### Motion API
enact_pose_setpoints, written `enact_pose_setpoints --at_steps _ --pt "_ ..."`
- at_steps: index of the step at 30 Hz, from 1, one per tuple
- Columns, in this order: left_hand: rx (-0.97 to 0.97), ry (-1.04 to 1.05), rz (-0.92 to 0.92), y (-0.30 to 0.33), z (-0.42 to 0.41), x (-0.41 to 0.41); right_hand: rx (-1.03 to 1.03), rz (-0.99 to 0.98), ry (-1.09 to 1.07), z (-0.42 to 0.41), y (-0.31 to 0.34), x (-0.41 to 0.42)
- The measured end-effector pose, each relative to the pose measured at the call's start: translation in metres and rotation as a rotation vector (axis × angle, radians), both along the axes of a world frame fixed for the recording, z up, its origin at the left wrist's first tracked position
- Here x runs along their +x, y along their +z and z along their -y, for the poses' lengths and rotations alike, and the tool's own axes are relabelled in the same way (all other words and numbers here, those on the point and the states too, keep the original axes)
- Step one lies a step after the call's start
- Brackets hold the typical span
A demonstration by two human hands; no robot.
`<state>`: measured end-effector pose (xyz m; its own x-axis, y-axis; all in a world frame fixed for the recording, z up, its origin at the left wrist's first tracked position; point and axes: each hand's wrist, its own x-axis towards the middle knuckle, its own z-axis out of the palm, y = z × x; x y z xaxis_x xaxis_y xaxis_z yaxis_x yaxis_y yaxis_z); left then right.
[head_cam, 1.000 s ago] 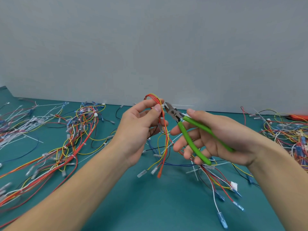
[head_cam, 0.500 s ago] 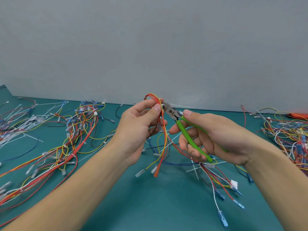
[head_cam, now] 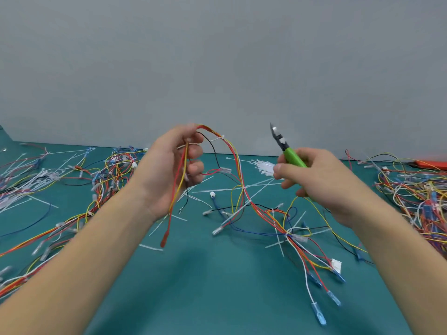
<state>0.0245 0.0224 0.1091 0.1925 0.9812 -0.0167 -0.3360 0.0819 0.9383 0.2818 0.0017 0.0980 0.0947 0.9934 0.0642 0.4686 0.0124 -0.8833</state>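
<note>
currently lining up a cut: the left hand point(head_cam: 169, 170) grips the red-and-yellow wire harness point(head_cam: 233, 153), the right hand point(head_cam: 314, 182) clasps the green-handled steel cutters point(head_cam: 291, 157) well apart; next, probably bring them onto the white cable tie point(head_cam: 221, 136).

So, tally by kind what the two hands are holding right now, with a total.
Green-handled cutters: 1, gripped by the right hand
Wire harness: 1, gripped by the left hand
Total: 2
</note>
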Motion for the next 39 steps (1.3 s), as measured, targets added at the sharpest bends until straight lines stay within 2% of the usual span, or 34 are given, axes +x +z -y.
enact_pose_setpoints --at_steps 2,7,10,13,18,19,20,22,23,24,25,27,29,30,34,37,39 --pt "0.018 -0.051 -0.030 0.005 0.001 -0.005 0.023 0.040 -0.041 -0.002 -0.008 -0.006" --pt "0.062 -0.157 -0.046 0.013 0.002 -0.015 -0.001 -0.038 0.025 -0.003 -0.019 -0.016" --pt "0.067 -0.155 -0.168 0.016 0.000 -0.024 0.023 -0.077 0.060 -0.002 -0.019 -0.015" --pt "0.099 -0.023 -0.525 0.017 -0.002 -0.030 0.049 -0.109 0.098 -0.001 -0.014 -0.014" --pt "0.257 0.399 -1.136 0.014 -0.004 -0.030 0.119 -0.201 0.167 0.004 -0.003 -0.017" --pt "0.324 0.485 -1.233 0.013 -0.001 -0.026 0.126 -0.219 0.172 0.005 -0.001 -0.019" --pt "0.421 0.552 -1.255 0.013 0.004 -0.019 0.128 -0.242 0.175 0.005 -0.001 -0.020" --pt "0.680 0.625 -1.119 0.012 0.013 -0.006 0.130 -0.291 0.177 0.007 0.001 -0.024" --pt "0.746 0.593 -1.057 0.011 0.017 -0.001 0.134 -0.305 0.177 0.008 0.001 -0.026" --pt "0.719 0.499 -1.016 0.010 0.021 0.004 0.139 -0.312 0.177 0.008 0.001 -0.027" --pt "0.613 0.360 -0.992 0.007 0.023 0.009 0.144 -0.316 0.176 0.009 0.001 -0.028" --pt "0.367 0.080 -1.048 -0.001 0.027 0.018 0.143 -0.335 0.172 0.010 0.001 -0.029" --pt "0.259 -0.083 -1.097 -0.016 0.026 0.027 0.119 -0.386 0.183 0.011 0.002 -0.030" --pt "0.220 -0.111 -1.016 -0.023 0.025 0.032 0.101 -0.417 0.201 0.012 0.002 -0.030" --pt "0.008 -0.198 -0.422 -0.041 0.021 0.040 0.062 -0.497 0.260 0.014 0.005 -0.032" --pt "0.006 -0.282 -0.244 -0.048 0.018 0.038 0.056 -0.503 0.210 0.014 0.006 -0.031" --pt "0.017 -0.281 -0.160 -0.048 0.015 0.037 0.085 -0.429 0.112 0.011 0.007 -0.026"
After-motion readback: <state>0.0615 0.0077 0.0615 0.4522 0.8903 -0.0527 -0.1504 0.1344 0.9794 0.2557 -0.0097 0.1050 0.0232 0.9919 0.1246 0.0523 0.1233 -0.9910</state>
